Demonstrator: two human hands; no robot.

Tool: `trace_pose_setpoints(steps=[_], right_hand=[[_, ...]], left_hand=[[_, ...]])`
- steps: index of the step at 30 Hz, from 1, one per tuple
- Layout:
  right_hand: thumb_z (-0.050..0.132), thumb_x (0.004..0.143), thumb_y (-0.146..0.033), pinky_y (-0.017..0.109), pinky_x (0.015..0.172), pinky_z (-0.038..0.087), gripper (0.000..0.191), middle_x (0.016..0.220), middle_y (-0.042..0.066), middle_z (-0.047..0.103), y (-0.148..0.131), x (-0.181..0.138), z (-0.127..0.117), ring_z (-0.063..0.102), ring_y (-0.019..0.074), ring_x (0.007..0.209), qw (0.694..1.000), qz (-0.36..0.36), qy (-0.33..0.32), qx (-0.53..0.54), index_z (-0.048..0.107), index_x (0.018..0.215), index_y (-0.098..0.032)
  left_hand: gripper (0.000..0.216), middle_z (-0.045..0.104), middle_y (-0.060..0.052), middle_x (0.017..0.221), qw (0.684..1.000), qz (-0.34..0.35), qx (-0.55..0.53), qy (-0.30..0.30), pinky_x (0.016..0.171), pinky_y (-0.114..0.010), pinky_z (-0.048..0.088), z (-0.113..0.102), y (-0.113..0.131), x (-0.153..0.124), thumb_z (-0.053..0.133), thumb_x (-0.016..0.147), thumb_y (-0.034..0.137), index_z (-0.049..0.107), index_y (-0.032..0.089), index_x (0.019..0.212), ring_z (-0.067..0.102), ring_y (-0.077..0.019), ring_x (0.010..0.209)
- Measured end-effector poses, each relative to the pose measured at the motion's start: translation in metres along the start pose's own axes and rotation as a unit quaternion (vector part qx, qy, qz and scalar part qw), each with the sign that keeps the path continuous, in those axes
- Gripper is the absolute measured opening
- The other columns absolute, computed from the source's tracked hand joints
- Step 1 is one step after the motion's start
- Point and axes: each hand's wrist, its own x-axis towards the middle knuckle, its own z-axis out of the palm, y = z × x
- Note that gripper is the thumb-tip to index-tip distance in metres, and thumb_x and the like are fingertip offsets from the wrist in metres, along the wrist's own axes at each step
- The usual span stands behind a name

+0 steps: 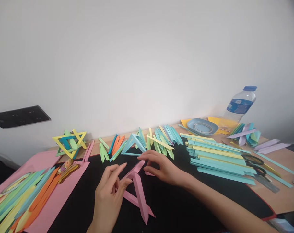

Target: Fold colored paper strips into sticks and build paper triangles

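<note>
A pink paper triangle (138,191) of folded strips lies on the black mat (185,200) in front of me. My left hand (110,197) pinches its left side between thumb and fingers. At the triangle's top corner my right hand (161,168) rests with fingers bent, its tips on the pink strip. Just behind the hands lies a blue paper triangle (133,145).
Rows of folded blue, green, yellow and orange strips (217,157) lie around the mat. A yellow-and-green paper star (69,142) stands at the back left. Scissors (255,163), a ruler, a blue dish (202,126) and a water bottle (240,103) are at the right. A pink sheet (61,194) with more strips lies left.
</note>
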Motion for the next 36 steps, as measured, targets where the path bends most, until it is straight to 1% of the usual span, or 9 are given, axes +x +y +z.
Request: trace_pose_setpoints(steps=[3, 7, 11, 16, 19, 23, 27, 33, 36], right_hand=[[0.053, 0.086, -0.016, 0.040, 0.094, 0.044, 0.036, 0.114, 0.009, 0.061, 0.015, 0.002, 0.000, 0.052, 0.0223, 0.111, 0.989, -0.087, -0.041, -0.112, 0.057, 0.121, -0.024], [0.046, 0.090, -0.017, 0.037, 0.087, 0.047, 0.028, 0.107, 0.011, 0.064, 0.029, 0.003, 0.007, 0.056, 0.0214, 0.103, 0.979, -0.118, -0.040, -0.162, 0.058, 0.116, -0.019], [0.042, 0.093, -0.020, 0.035, 0.082, 0.049, 0.024, 0.104, 0.011, 0.065, 0.030, 0.002, 0.010, 0.058, 0.0209, 0.098, 0.972, -0.123, -0.023, -0.198, 0.059, 0.110, -0.018], [0.040, 0.093, -0.020, 0.034, 0.076, 0.049, 0.024, 0.099, 0.012, 0.066, 0.021, 0.004, 0.012, 0.059, 0.0215, 0.090, 0.955, -0.128, -0.008, -0.267, 0.060, 0.107, -0.017], [0.036, 0.095, -0.019, 0.032, 0.073, 0.049, 0.026, 0.095, 0.013, 0.067, 0.018, 0.006, 0.014, 0.061, 0.0203, 0.087, 0.946, -0.144, -0.010, -0.291, 0.060, 0.105, -0.016], [0.037, 0.094, -0.017, 0.029, 0.067, 0.050, 0.023, 0.091, 0.012, 0.066, 0.019, 0.003, 0.013, 0.062, 0.0184, 0.080, 0.935, -0.170, 0.002, -0.310, 0.058, 0.105, -0.014], [0.040, 0.094, -0.018, 0.027, 0.064, 0.049, 0.019, 0.090, 0.010, 0.065, 0.021, -0.004, 0.011, 0.061, 0.0167, 0.076, 0.931, -0.162, 0.021, -0.326, 0.056, 0.104, -0.016], [0.043, 0.093, -0.018, 0.027, 0.064, 0.049, 0.017, 0.092, 0.009, 0.064, 0.020, -0.009, 0.012, 0.061, 0.0173, 0.077, 0.933, -0.140, 0.021, -0.332, 0.056, 0.104, -0.016], [0.045, 0.092, -0.018, 0.028, 0.067, 0.050, 0.018, 0.094, 0.009, 0.063, 0.023, -0.008, 0.012, 0.060, 0.0179, 0.080, 0.941, -0.123, 0.025, -0.316, 0.056, 0.106, -0.017]], left_hand=[[0.031, 0.056, -0.003, 0.093, 0.999, 0.027, 0.023, 0.041, 0.056, -0.023, 0.044, 0.012, 0.006, -0.012, 0.064, 0.079, 0.036, 0.066, 0.027, 0.109, 0.049, -0.0101, 0.057], [0.022, 0.057, -0.003, 0.087, 0.998, 0.026, 0.031, 0.056, 0.054, -0.024, 0.043, 0.024, 0.012, -0.014, 0.063, 0.079, 0.033, 0.070, 0.026, 0.099, 0.052, -0.0119, 0.058], [0.019, 0.057, -0.003, 0.087, 0.996, 0.028, 0.019, 0.082, 0.055, -0.024, 0.045, 0.024, 0.013, -0.009, 0.061, 0.080, 0.031, 0.070, 0.024, 0.096, 0.054, -0.0121, 0.059], [0.020, 0.058, -0.003, 0.088, 0.998, 0.042, 0.027, 0.031, 0.056, -0.022, 0.047, 0.017, 0.009, -0.005, 0.061, 0.081, 0.029, 0.069, 0.024, 0.098, 0.055, -0.0108, 0.057], [0.021, 0.058, -0.003, 0.089, 0.997, 0.051, 0.041, 0.029, 0.053, -0.021, 0.046, 0.015, 0.007, -0.005, 0.061, 0.081, 0.027, 0.068, 0.023, 0.100, 0.056, -0.0098, 0.056], [0.021, 0.059, -0.003, 0.092, 0.994, 0.094, 0.047, 0.037, 0.054, -0.020, 0.047, 0.013, 0.004, -0.002, 0.058, 0.084, 0.026, 0.068, 0.022, 0.102, 0.058, -0.0103, 0.061], [0.023, 0.059, -0.003, 0.094, 0.992, 0.121, 0.036, 0.003, 0.059, -0.020, 0.048, 0.011, -0.002, 0.004, 0.056, 0.086, 0.024, 0.067, 0.022, 0.106, 0.060, -0.0104, 0.068], [0.023, 0.062, -0.005, 0.094, 0.994, 0.102, 0.026, -0.021, 0.063, -0.020, 0.048, 0.010, -0.010, 0.017, 0.055, 0.086, 0.026, 0.067, 0.019, 0.105, 0.062, -0.0134, 0.077], [0.023, 0.063, -0.005, 0.093, 0.996, 0.085, 0.016, -0.024, 0.060, -0.020, 0.048, 0.011, -0.010, 0.022, 0.056, 0.085, 0.029, 0.069, 0.019, 0.103, 0.062, -0.0136, 0.074]])
